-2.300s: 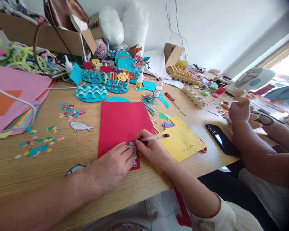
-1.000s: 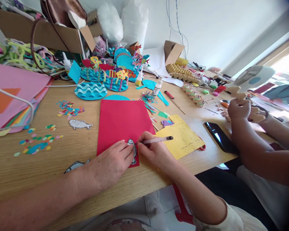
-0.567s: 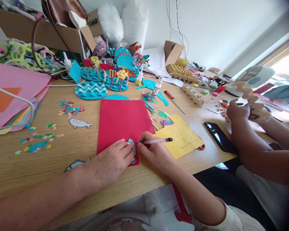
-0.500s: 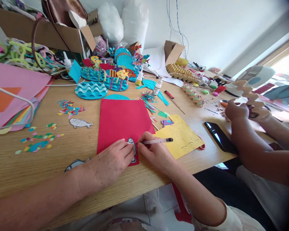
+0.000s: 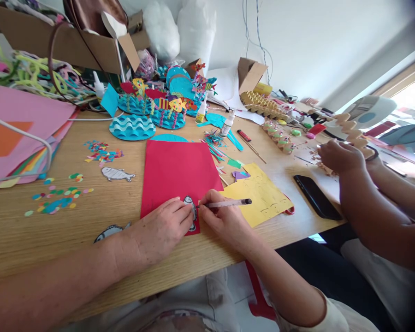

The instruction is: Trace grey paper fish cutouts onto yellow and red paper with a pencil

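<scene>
A red sheet (image 5: 180, 173) lies on the table, with a small paper fish (image 5: 191, 213) near its lower right corner. My left hand (image 5: 162, 228) rests flat on the sheet, its fingertips on the fish and fingers stretched out. Pinched in my right hand (image 5: 223, 216) is a pen (image 5: 228, 203), its tip beside the fish's right edge. A second paper fish (image 5: 116, 174) lies left of the sheet, and another (image 5: 108, 231) is partly hidden by my left wrist. Under my right hand's far side a yellow sheet (image 5: 263, 193) bears drawn lines.
Blue wave crafts (image 5: 133, 127) and glue bottles (image 5: 227, 124) stand beyond the sheet. Paper dots (image 5: 57, 204) and coloured paper (image 5: 24, 133) are at left. A black phone (image 5: 316, 196) lies at right, near another person's hands (image 5: 342, 157) and an egg-carton piece (image 5: 354, 131).
My hands stay at the fish, with the pen shifted only slightly. The other person's hands and the carton piece have moved a little left and down.
</scene>
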The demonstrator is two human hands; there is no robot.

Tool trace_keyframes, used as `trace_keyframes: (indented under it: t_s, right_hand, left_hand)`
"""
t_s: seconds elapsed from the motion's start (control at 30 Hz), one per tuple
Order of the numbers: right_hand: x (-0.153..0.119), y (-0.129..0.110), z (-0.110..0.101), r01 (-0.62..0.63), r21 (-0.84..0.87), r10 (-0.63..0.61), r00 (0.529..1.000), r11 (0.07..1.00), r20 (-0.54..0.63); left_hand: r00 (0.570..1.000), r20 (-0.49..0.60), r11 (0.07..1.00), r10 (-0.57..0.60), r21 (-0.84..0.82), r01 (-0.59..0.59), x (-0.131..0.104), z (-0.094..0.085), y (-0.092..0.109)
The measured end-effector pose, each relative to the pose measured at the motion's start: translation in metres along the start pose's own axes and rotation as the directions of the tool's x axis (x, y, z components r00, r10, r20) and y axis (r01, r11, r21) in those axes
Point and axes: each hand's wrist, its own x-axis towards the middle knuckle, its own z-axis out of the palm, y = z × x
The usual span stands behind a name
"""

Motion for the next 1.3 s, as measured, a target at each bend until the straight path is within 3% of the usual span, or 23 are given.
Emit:
trace_keyframes:
  t_s: [0.63, 0.97, 1.3]
  right_hand:
    - [-0.006, -0.004, -0.001, 0.005, -0.010, -0.005, 1.000, 1.000, 0.016]
    - [-0.009, -0.005, -0.001, 0.016, -0.016, -0.016, 0.999, 1.000, 0.031]
    - [-0.014, -0.009, -0.002, 0.012, -0.039, -0.011, 0.999, 0.999, 0.036]
  left_hand:
    - [0.999, 0.045, 0.998, -0.004, -0.060, 0.007, 0.000, -0.001, 0.000]
    - [1.000, -0.012, 0.998, -0.005, -0.060, 0.005, 0.000, 0.001, 0.000]
    - [1.000, 0.022, 0.997, -0.009, -0.077, 0.011, 0.001, -0.003, 0.000]
